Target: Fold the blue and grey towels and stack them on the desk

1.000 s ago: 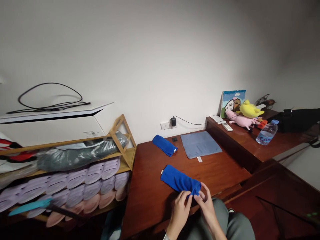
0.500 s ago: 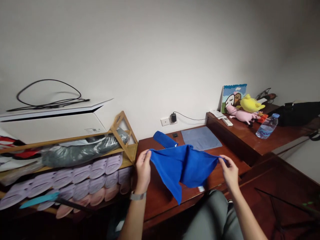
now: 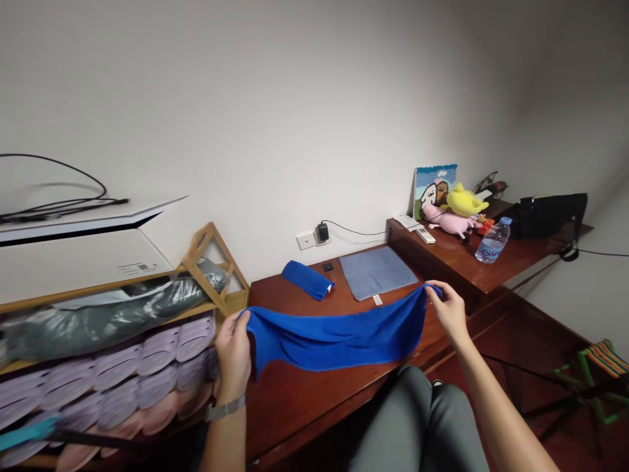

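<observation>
While upright beyond the blue cloth (image 3: 339,337) in left hand's (image 3: 232,353) and right hand's (image 3: 449,311) pinch, part-full bottle (image 3: 491,245).

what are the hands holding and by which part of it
A blue cloth: the left hand pinches one upper corner, the right hand the opposite upper corner.

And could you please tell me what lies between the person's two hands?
In the head view, a blue cloth hangs between the left hand and the right hand.
</observation>
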Demonstrator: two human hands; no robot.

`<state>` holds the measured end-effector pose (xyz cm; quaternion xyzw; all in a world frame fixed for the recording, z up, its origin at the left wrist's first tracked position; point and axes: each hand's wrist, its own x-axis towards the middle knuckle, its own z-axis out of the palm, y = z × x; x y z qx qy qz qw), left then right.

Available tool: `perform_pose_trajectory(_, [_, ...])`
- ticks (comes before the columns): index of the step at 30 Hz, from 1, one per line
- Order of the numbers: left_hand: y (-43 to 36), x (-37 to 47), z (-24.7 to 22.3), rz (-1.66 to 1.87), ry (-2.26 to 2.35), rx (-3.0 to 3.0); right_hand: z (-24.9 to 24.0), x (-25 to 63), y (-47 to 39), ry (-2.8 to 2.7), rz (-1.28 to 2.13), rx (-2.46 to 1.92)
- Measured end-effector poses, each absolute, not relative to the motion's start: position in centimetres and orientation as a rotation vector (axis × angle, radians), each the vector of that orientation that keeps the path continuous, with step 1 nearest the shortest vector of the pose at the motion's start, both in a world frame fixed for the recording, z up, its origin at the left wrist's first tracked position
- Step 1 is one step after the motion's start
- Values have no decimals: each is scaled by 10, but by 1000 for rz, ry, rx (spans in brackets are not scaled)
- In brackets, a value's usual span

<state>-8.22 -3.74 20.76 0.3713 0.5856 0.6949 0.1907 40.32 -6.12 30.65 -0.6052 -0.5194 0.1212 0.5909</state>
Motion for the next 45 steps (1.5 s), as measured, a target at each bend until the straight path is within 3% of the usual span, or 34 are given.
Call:
perform_pose_trajectory(7, [-30,-66,212,1753,1756,1180,323,371,-70,-1270,549,-1467])
perform_pose_trajectory(13, [-24,-48,205,1622,2005,1458,352,333,-79,-1207,943,-1202])
perform_pose_trajectory(17, [-62,18,222,1723,1653,1469,360,309,-85,-1132,1200,-1085])
perform_pose_trajectory(21, [-108,86,264,1552,1131,1725,361,288,-97,-1212,1334,-1050])
perform_pose_trajectory(26, [-110,104,294,1504,1038,1747,361,278,-117,-1474,1154,-1079])
perform_pose_trajectory(35, [-88,75,285,1325,1019,1738,352,285,-118,-1647,895,-1143])
perform_pose_trajectory(41, [-89,77,216,894,1070,1910,357,290,-119,-1566,757,-1136])
perform_pose_trajectory(45, [-94,71,165,963,1181,1663,358,310,-115,-1474,722,-1177])
